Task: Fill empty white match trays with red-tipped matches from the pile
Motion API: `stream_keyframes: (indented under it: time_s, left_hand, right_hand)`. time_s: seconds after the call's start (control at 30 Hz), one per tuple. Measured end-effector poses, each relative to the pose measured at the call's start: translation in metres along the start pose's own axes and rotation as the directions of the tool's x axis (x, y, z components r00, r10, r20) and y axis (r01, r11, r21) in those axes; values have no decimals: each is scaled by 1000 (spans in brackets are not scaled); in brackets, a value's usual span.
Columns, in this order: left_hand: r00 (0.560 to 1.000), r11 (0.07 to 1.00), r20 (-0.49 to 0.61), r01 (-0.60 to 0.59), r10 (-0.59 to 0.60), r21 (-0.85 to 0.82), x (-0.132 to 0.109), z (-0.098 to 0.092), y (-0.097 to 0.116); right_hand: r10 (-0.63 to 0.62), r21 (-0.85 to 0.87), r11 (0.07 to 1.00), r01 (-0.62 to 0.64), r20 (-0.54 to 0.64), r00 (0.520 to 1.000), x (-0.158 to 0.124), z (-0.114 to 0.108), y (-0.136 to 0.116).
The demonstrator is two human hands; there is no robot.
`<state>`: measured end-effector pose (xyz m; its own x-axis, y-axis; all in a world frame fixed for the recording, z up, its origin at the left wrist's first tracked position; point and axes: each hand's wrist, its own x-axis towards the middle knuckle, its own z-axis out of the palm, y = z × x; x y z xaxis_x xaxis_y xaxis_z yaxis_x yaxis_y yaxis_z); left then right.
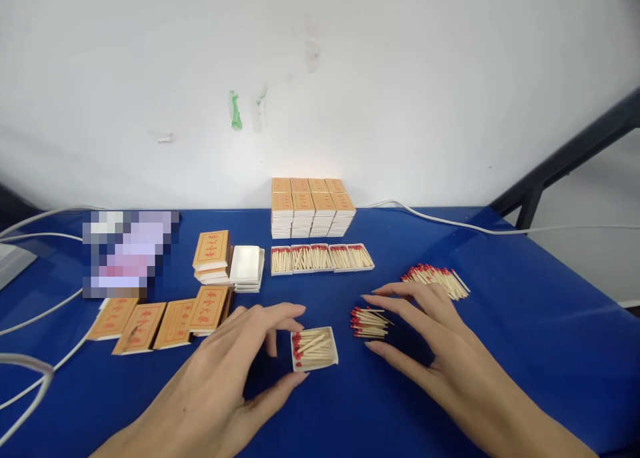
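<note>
A white matchbox tray (314,361) with red-headed matches inside lies on the blue table in front of me. My left hand (245,351) steadies it between thumb at the near edge and a finger at the far edge. Just right of the tray is a small pile of matches (370,323), heads pointing left. My right hand (425,325) curves around that pile with thumb and fingers apart, holding nothing. Behind my right hand lies a larger heap of loose matches (437,278).
Behind the tray stand a row of filled trays (323,259) and a block of stacked matchboxes (313,205) by the wall. Stacked white trays (246,265) and matchbox sleeves (143,328) are at left. A white cable (450,227) crosses the back right.
</note>
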<state>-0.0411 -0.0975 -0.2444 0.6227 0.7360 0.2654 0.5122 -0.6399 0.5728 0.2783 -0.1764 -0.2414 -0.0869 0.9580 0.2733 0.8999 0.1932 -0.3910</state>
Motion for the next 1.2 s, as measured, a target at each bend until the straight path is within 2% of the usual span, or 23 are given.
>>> stream_keyframes:
  time_s: [0.17,0.37,0.57,0.8,1.2]
  left_hand:
    - [997,998,53,-52,50,35,0,0,-1]
    - [997,993,54,-59,54,99,4,-1,0]
    - [996,996,64,-63,59,57,3,-2,1]
    - [996,998,77,-50,46,50,1,-3,0]
    - [995,998,87,-45,42,33,3,-2,3]
  right_hand:
    - [107,123,985,-124,135,985,8,-3,5]
    - [62,200,974,-108,223,973,13,-9,-2]
    - [-19,176,984,-7,145,989,17,-7,-1]
    - [-23,206,978,-1,112,993,22,-6,-4]
    - [-14,146,989,11,21,1000,27,-33,-9]
